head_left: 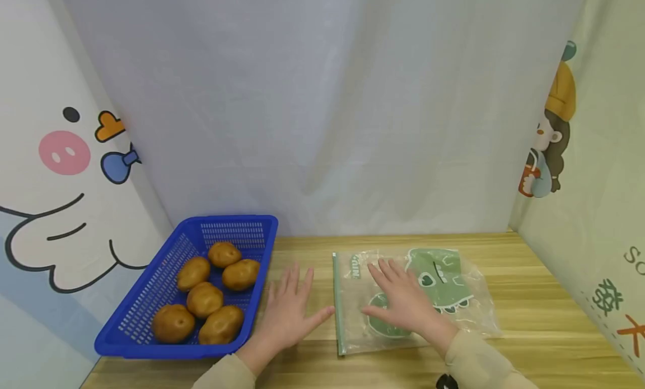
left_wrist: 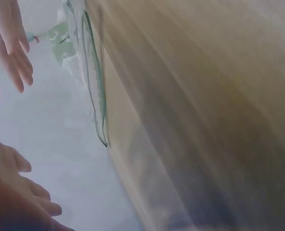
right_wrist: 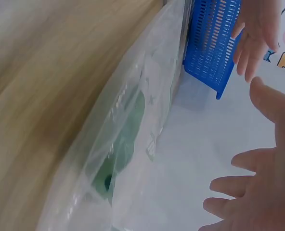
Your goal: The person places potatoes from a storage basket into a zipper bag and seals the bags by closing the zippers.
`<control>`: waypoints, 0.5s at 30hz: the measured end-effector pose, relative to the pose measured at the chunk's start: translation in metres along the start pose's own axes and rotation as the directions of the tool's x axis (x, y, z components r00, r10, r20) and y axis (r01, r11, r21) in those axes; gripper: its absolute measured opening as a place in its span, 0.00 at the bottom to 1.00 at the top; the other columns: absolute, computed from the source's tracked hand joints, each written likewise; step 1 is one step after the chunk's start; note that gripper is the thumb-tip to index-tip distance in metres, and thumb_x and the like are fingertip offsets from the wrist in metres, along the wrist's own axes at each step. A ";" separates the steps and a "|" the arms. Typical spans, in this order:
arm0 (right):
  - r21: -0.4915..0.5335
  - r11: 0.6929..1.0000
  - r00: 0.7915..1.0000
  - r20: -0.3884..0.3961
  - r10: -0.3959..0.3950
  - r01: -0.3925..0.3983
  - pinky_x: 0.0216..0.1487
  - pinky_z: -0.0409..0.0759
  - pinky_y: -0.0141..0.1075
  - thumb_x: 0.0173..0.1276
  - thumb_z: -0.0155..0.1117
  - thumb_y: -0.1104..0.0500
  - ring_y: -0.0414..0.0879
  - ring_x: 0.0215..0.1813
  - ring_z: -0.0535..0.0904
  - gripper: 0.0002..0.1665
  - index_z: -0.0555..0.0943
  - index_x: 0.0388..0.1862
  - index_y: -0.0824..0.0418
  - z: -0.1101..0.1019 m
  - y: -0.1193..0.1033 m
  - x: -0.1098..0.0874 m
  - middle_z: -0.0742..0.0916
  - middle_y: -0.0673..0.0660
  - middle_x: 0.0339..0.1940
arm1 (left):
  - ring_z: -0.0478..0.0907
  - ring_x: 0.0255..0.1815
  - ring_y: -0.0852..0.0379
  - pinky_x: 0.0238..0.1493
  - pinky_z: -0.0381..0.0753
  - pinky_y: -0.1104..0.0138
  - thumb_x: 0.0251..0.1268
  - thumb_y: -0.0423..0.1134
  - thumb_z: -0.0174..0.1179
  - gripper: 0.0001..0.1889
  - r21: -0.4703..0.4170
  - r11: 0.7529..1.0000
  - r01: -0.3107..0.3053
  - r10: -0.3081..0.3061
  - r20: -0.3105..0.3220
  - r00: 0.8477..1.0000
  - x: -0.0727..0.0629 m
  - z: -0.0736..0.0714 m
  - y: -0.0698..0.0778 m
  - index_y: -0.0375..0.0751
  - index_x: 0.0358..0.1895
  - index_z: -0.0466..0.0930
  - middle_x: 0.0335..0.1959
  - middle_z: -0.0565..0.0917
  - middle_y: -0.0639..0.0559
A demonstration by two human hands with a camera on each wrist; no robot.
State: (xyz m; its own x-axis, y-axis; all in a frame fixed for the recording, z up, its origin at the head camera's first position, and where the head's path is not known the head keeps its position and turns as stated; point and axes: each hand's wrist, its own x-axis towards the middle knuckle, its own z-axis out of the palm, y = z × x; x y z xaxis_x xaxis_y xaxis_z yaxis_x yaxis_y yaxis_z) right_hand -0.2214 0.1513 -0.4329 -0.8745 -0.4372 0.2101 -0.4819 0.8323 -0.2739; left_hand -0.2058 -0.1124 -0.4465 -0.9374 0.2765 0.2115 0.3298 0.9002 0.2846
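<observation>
My left hand [head_left: 287, 310] hovers with fingers spread between the blue basket and the bag's green slider edge, holding nothing. Fingers apart, my right hand [head_left: 403, 299] is held over a clear zip bag [head_left: 353, 333] printed with a green dinosaur. In the right wrist view a gap shows between the right hand [right_wrist: 258, 187] and the bag [right_wrist: 128, 139]. The bag lies flat, its green slider strip [head_left: 338, 305] facing left. Several brown potatoes [head_left: 205, 299] lie inside the blue plastic basket [head_left: 186, 351] at the left.
A wood-grain table [head_left: 544, 322] carries the basket and the bag. A white cloth [head_left: 322, 115] hangs along the back. Printed panels with cartoon figures stand at the left [head_left: 65, 232] and right [head_left: 594, 221]. A small black object [head_left: 446, 382] shows by the right sleeve.
</observation>
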 end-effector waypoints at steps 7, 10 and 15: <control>0.095 0.994 0.998 -0.020 0.060 -0.058 0.70 0.59 0.61 0.61 0.70 0.39 0.68 0.72 0.62 0.51 0.67 0.73 0.68 0.022 -0.016 0.019 0.70 0.71 0.71 | 0.53 0.75 0.33 0.69 0.53 0.35 0.64 0.68 0.55 0.47 -0.085 0.996 -0.039 0.031 -0.104 0.994 -0.007 0.008 -0.001 0.36 0.75 0.61 0.75 0.57 0.32; 0.097 0.993 0.997 -0.013 0.074 -0.072 0.68 0.64 0.60 0.60 0.70 0.38 0.68 0.70 0.65 0.51 0.68 0.72 0.69 0.031 -0.023 0.027 0.71 0.72 0.70 | 0.57 0.74 0.34 0.68 0.56 0.36 0.63 0.67 0.56 0.46 -0.115 0.992 -0.047 0.032 -0.124 0.992 -0.008 0.011 -0.002 0.34 0.74 0.63 0.74 0.61 0.32; 0.065 0.994 0.996 0.009 0.090 -0.090 0.63 0.71 0.59 0.59 0.71 0.38 0.69 0.67 0.69 0.52 0.68 0.69 0.72 0.042 -0.033 0.036 0.73 0.74 0.67 | 0.62 0.71 0.34 0.67 0.59 0.37 0.62 0.66 0.59 0.46 -0.183 0.983 -0.012 -0.009 -0.112 0.994 -0.009 0.013 -0.005 0.34 0.73 0.63 0.72 0.65 0.33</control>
State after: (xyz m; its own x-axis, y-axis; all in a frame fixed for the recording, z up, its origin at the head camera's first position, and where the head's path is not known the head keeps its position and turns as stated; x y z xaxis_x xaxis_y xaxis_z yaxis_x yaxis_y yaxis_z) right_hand -0.2390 0.0942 -0.4558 -0.9146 -0.3640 0.1762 -0.4039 0.8442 -0.3524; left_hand -0.2003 -0.1148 -0.4622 -0.9218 0.2293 0.3126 0.3559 0.8201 0.4480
